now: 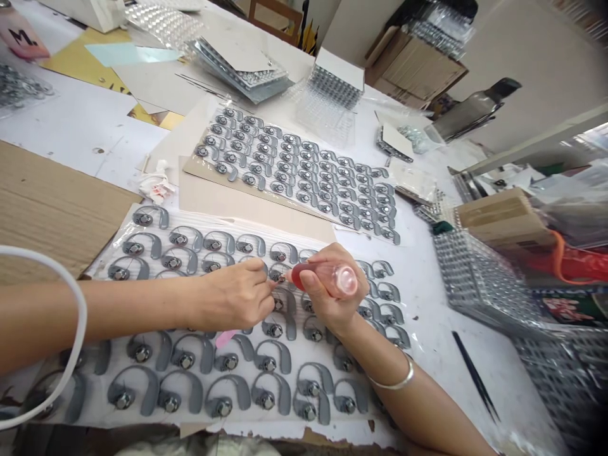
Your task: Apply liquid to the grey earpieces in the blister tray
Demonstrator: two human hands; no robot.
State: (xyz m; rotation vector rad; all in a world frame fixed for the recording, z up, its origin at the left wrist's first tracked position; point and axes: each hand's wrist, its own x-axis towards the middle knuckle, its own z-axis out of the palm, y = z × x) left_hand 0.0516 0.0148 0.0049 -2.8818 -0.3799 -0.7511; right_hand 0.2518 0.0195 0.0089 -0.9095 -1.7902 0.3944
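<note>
A clear sheet [142,405] in front of me carries several rows of grey hook-shaped pieces, each with a shiny metal stud. My right hand [332,297] is wrapped round a small pink squeeze bottle [327,277] with a red tip. That tip points left at a grey piece [278,273] in the sheet's upper middle. My left hand [237,296] is closed in a pinch at the same piece, fingertips right by the bottle's tip. Something pink [224,338] sticks out under the left hand. What the left fingers pinch is too small to make out.
A second sheet of grey pieces [304,171] lies further back on cardboard. Stacks of clear blister trays [332,88] stand behind it. Mesh baskets [479,278] and boxes crowd the right side. Black tweezers [475,373] lie at the right. A white cable [78,316] loops over my left forearm.
</note>
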